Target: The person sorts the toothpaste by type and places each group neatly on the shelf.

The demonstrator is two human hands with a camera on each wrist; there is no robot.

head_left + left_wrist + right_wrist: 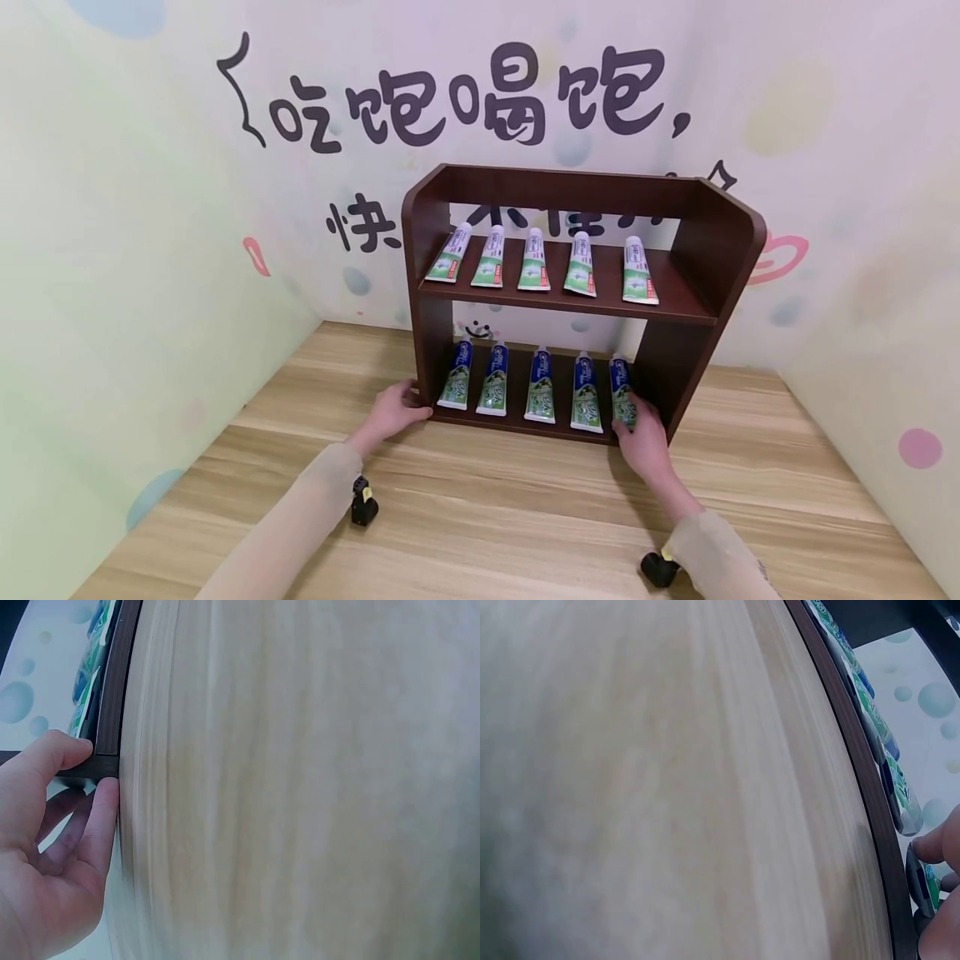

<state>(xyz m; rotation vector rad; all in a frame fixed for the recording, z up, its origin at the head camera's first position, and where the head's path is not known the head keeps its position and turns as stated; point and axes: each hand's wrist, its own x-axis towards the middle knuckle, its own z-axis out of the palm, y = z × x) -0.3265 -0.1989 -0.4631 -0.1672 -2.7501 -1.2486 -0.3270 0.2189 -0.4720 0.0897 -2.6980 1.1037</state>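
Observation:
A dark brown two-tier shelf [566, 190] stands on the wooden table. My left hand [392, 410] holds its lower left corner; in the left wrist view the thumb lies on one side of the corner [109, 765] and the fingers on the other. At the right end of the lower tier, my right hand [645, 437] pinches a blue-and-green toothpaste tube [621, 383] near its flat bottom end. The right wrist view shows the thumb at that tube's end [928, 889], part of the hand being out of frame. Several like tubes [541, 387] lie in a row to its left.
On the upper tier lies a row of white-and-green toothpaste tubes [534, 262], caps toward the back. The wooden table [480, 517] reaches in front of the shelf and to both sides. A wall [300, 183] with dark lettering rises close behind it.

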